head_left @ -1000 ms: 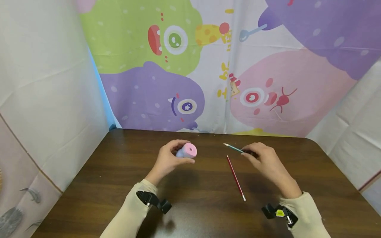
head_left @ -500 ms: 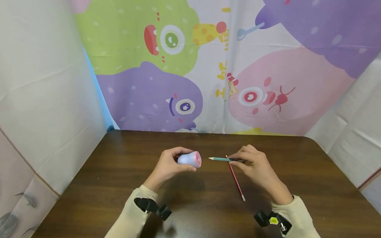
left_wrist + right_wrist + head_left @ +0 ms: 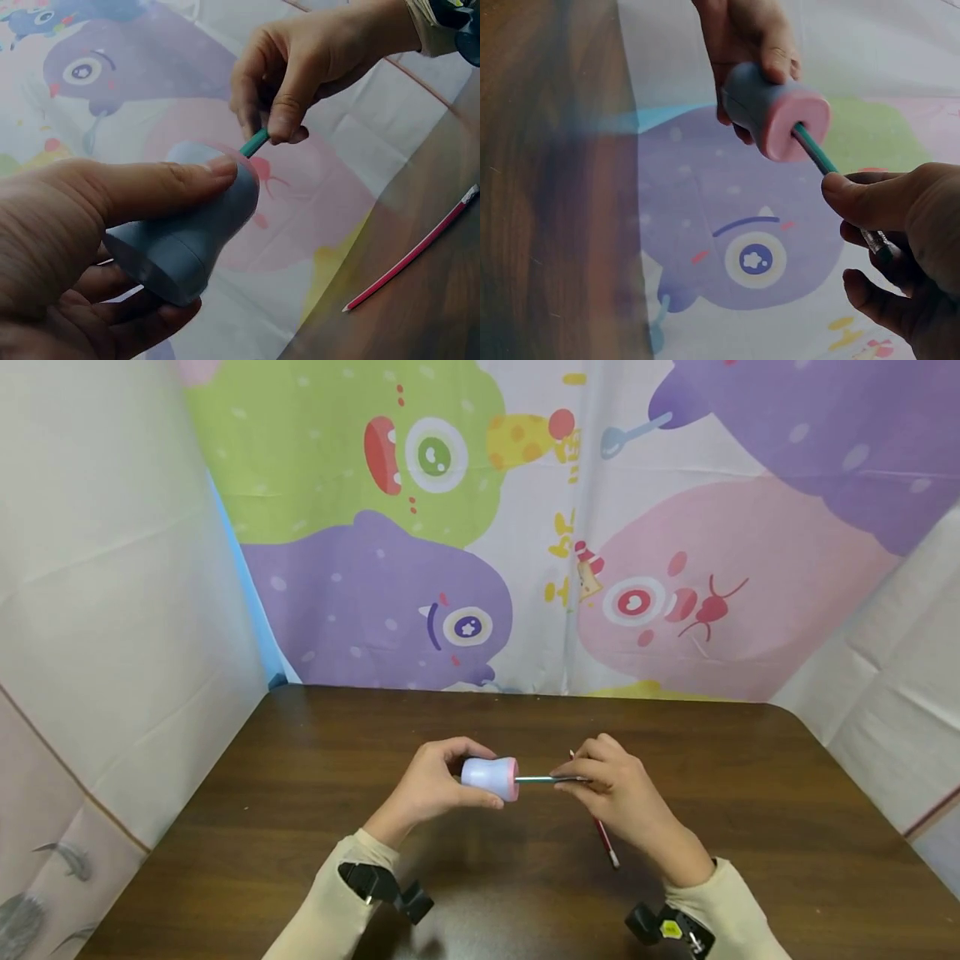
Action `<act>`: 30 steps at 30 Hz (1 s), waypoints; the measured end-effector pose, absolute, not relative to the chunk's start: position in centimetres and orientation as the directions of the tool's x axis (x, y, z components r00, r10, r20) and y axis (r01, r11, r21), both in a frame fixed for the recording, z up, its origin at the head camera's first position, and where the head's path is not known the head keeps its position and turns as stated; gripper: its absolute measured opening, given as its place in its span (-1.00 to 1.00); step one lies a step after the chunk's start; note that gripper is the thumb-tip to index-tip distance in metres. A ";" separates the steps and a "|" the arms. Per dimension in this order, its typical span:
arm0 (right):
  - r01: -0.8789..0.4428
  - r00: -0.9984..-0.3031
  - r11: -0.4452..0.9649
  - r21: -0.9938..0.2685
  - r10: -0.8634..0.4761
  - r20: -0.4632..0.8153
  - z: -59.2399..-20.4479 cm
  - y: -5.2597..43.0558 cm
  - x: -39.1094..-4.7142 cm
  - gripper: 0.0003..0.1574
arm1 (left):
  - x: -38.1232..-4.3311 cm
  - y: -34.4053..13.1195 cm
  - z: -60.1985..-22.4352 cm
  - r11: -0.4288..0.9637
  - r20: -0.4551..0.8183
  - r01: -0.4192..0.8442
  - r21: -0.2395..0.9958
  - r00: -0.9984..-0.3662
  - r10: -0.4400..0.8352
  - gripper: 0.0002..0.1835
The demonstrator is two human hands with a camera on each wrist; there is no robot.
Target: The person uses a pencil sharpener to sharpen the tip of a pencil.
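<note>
My left hand (image 3: 427,781) grips a pale blue pencil sharpener (image 3: 486,777) with a pink end, held sideways above the table. In the right wrist view the pink face (image 3: 808,112) of the sharpener shows a central hole, and a green pencil (image 3: 815,150) runs into it. The pencil's tip is hidden inside. My right hand (image 3: 618,789) pinches that pencil between thumb and fingers, a short way from the pink end. A red pencil (image 3: 606,843) with a white end lies on the table, partly covered by my right hand in the head view.
The brown wooden table (image 3: 300,827) spreads under both hands. Behind it hangs a cloth (image 3: 540,635) printed with cartoon monsters, and pale fabric walls (image 3: 135,610) stand at the sides.
The right hand has moved left and toward the body, and the green pencil's tip has gone into the sharpener. The left hand has turned the sharpener's pink end to the right.
</note>
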State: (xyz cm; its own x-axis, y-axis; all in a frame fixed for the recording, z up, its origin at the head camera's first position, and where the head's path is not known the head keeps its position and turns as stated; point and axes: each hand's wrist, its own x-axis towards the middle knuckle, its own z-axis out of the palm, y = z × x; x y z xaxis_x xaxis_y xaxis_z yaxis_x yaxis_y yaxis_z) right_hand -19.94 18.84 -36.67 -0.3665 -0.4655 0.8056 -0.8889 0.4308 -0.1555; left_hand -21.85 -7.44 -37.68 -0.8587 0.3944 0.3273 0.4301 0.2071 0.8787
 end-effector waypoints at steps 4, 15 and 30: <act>-0.898 -0.349 0.413 -0.148 -0.468 0.811 -37.0 18.5 -19.9 -0.91 | -21.8 -7.2 -37.9 0.174 0.334 0.421 0.890 -0.863 0.379 -0.49; -0.903 -0.262 0.429 -0.039 -0.474 0.841 -37.3 17.5 -20.3 -0.58 | -21.7 -7.2 -38.1 0.145 0.334 0.393 0.908 -0.888 0.317 -0.57; -0.908 -0.322 0.403 -0.114 -0.499 0.805 -37.7 16.7 -20.2 -0.59 | -21.6 -8.2 -37.4 0.193 0.291 0.379 0.905 -0.884 0.367 -0.55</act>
State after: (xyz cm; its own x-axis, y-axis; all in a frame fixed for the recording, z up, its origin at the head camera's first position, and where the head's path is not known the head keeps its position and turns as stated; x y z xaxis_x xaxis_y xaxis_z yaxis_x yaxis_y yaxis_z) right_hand -20.21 16.72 -37.68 -0.3223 -0.4986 0.8047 -0.9079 0.4034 -0.1137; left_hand -21.65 -8.24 -37.35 -0.8836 0.3665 0.2913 0.3785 0.1931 0.9052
